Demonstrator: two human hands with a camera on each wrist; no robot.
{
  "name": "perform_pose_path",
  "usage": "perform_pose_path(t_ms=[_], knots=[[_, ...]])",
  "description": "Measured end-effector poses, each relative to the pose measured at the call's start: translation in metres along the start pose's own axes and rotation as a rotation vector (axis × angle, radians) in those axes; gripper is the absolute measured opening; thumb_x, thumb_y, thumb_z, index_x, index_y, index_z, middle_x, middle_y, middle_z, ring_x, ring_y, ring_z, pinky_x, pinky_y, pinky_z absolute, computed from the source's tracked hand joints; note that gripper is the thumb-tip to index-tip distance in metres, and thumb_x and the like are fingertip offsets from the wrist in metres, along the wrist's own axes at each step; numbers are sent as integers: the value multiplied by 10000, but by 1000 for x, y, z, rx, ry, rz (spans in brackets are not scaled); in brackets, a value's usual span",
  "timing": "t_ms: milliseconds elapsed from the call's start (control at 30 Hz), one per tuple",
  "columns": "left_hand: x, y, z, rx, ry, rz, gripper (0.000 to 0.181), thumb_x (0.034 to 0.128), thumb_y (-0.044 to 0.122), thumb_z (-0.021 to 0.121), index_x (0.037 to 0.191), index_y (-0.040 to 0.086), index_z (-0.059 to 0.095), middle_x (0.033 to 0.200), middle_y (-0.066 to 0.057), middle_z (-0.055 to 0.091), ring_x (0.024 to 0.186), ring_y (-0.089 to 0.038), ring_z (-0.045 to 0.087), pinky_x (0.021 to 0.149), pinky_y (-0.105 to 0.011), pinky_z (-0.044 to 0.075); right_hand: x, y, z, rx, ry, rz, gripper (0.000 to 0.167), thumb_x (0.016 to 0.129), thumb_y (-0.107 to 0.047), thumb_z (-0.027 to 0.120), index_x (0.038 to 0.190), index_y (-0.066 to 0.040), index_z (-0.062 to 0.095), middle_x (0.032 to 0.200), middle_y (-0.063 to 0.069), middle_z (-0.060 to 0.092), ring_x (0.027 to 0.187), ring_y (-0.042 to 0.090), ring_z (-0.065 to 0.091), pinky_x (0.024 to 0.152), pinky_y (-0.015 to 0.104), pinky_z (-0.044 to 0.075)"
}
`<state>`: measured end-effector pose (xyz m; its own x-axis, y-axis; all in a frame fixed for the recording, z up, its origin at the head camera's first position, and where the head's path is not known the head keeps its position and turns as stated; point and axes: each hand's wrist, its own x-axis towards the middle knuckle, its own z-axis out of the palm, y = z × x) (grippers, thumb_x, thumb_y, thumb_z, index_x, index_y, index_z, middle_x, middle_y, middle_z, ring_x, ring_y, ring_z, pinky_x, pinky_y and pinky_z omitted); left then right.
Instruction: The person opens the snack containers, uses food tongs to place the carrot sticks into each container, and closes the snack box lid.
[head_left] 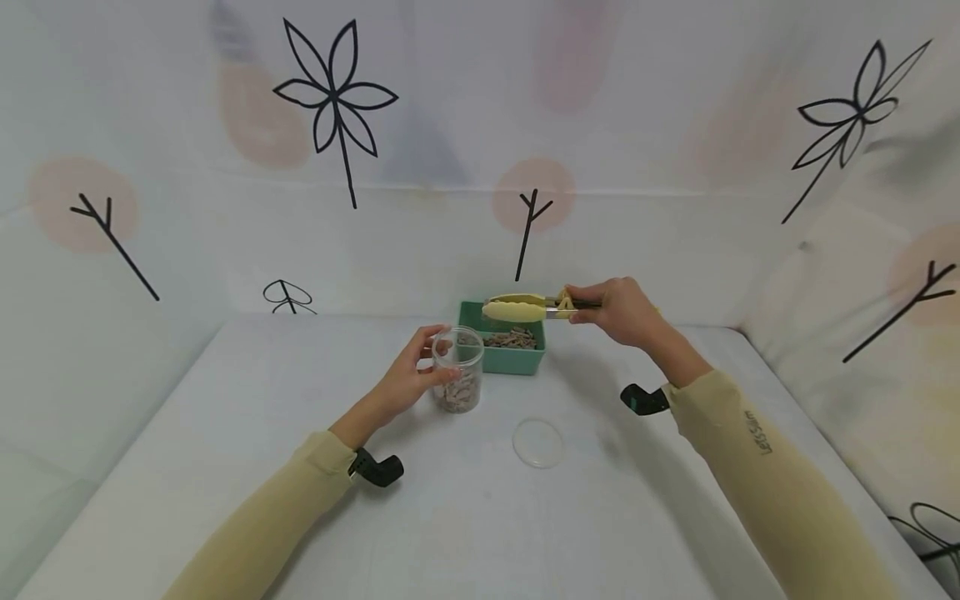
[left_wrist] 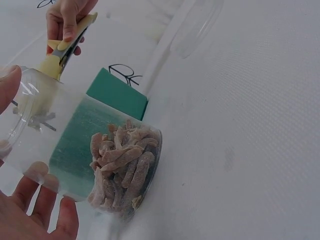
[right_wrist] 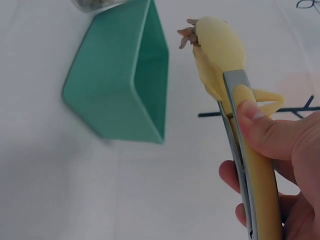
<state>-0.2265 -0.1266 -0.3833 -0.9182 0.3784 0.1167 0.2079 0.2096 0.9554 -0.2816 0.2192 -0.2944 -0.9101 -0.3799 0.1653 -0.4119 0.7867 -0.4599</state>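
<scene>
My left hand [head_left: 405, 377] holds a clear plastic jar [head_left: 459, 379] upright on the table, thumb on one side and fingers on the other. Short brownish-grey stick-like pieces [left_wrist: 125, 162] fill its lower part. My right hand [head_left: 621, 312] grips yellow-tipped metal tongs [head_left: 517, 310] level above a green box [head_left: 513, 362]. In the right wrist view the tong heads pinch a few small pieces [right_wrist: 187, 36], which stick out at the tip. More of the same pieces [head_left: 513, 338] lie inside the box, behind and to the right of the jar.
A round transparent lid [head_left: 537, 442] lies flat on the white-covered table [head_left: 465, 517], nearer than the jar. A pale patterned cloth [head_left: 420, 242] hangs behind the table and along both sides. Dark wrist-worn devices sit at both sleeves.
</scene>
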Motion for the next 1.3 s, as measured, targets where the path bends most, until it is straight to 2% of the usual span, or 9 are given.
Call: perform_pose_path(t_ms=[167, 300, 567, 867, 1033, 1300], knots=[[-9, 20, 1, 2, -7, -2, 673, 958, 105, 675, 1514, 68, 298, 1448, -286, 369, 1332, -441, 363, 1095, -565, 337, -7, -15, -3, 34, 22, -39, 498, 896, -147, 757, 1353, -51, 587, 1275, 136, 642, 1028, 243, 670, 765, 360, 549], [-11, 25, 1, -3, -7, -6, 674, 958, 98, 672, 1514, 64, 294, 1447, -293, 362, 1330, -438, 362, 1094, -570, 334, -14, -31, -4, 79, 7, -55, 494, 895, -143, 757, 1352, -52, 591, 1290, 131, 634, 1050, 246, 671, 777, 363, 560], [-11, 25, 0, 2, -11, -19, 683, 957, 119, 680, 1517, 70, 292, 1443, -273, 362, 1322, -399, 373, 1090, -550, 348, -20, -48, 5, 77, -28, -114, 505, 879, -123, 770, 1351, -70, 598, 1262, 138, 648, 982, 214, 674, 689, 319, 531], [-12, 25, 1, 19, -4, -11, 672, 956, 135, 684, 1508, 77, 306, 1403, -230, 387, 1315, -406, 381, 1077, -550, 366, -22, -49, 12, 29, -30, -151, 517, 869, -142, 784, 1347, -66, 601, 1237, 153, 660, 976, 224, 670, 672, 313, 509], [-12, 24, 1, 14, -2, -16, 682, 955, 138, 685, 1514, 81, 300, 1406, -217, 389, 1317, -397, 378, 1083, -551, 359, -22, -49, 11, 7, -30, -160, 522, 872, -155, 784, 1355, -83, 599, 1240, 145, 661, 878, 186, 642, 635, 314, 486], [-11, 23, 0, 16, -5, 0, 672, 952, 113, 680, 1508, 63, 305, 1392, -220, 396, 1307, -401, 386, 1078, -548, 364, -23, -49, 8, 33, -49, -140, 551, 868, -147, 788, 1375, -85, 582, 1294, 145, 626, 869, 180, 630, 643, 318, 482]])
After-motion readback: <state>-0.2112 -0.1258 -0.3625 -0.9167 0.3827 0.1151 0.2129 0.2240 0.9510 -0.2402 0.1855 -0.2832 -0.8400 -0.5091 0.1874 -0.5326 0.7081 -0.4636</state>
